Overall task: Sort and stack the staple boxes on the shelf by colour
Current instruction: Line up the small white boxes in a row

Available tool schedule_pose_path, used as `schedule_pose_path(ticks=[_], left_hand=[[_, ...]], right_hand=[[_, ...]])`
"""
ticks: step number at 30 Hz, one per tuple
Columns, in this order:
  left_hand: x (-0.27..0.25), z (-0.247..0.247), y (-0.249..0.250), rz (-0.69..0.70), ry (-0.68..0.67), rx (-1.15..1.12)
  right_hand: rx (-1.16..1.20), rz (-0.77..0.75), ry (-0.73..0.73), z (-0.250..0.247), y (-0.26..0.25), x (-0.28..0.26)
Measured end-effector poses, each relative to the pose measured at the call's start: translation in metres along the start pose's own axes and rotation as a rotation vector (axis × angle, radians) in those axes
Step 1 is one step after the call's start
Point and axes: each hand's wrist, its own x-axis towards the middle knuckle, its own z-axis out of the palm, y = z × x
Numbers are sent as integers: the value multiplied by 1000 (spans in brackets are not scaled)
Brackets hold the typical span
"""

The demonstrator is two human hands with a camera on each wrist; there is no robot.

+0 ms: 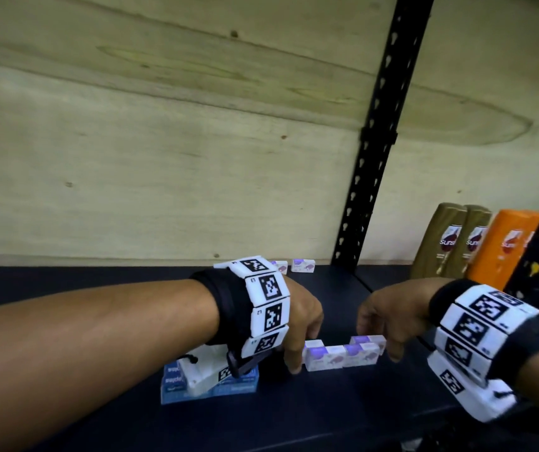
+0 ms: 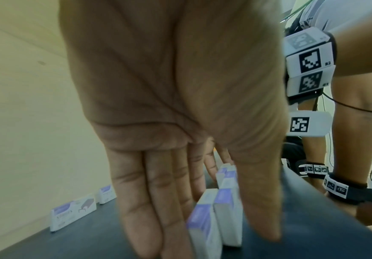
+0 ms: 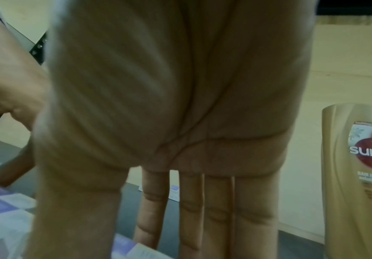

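A row of white-and-purple staple boxes (image 1: 339, 357) stands on the dark shelf (image 1: 326, 415). My left hand (image 1: 294, 355) points down at the row's left end. In the left wrist view the boxes (image 2: 227, 215) sit between its straight fingers (image 2: 158, 210) and thumb. My right hand (image 1: 379, 344) is at the row's right end, over one box set slightly back, its fingers (image 3: 216, 210) straight and the purple boxes (image 3: 3, 210) beside its thumb. A stack of blue staple boxes (image 1: 238, 388) lies under my left wrist. Two more purple boxes (image 1: 302, 265) stand at the back wall.
Gold shampoo bottles (image 1: 437, 243) and an orange one (image 1: 503, 249) stand at the back right, close to my right hand. A black slotted upright (image 1: 369, 151) rises behind the shelf. A plywood wall closes the back.
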Motion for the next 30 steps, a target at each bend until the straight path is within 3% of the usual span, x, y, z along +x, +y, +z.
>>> schedule_pose_path(ticks=[16,24,30], left_hand=[[5,2,38,-45,148,107],[4,3,35,-64,182,97],[1,-2,32,-65,163,81]], right_hand=[[90,-136,161,17,-4,4],[112,-163,166,18,-6,4],[146,-153,66,7,1,-2]])
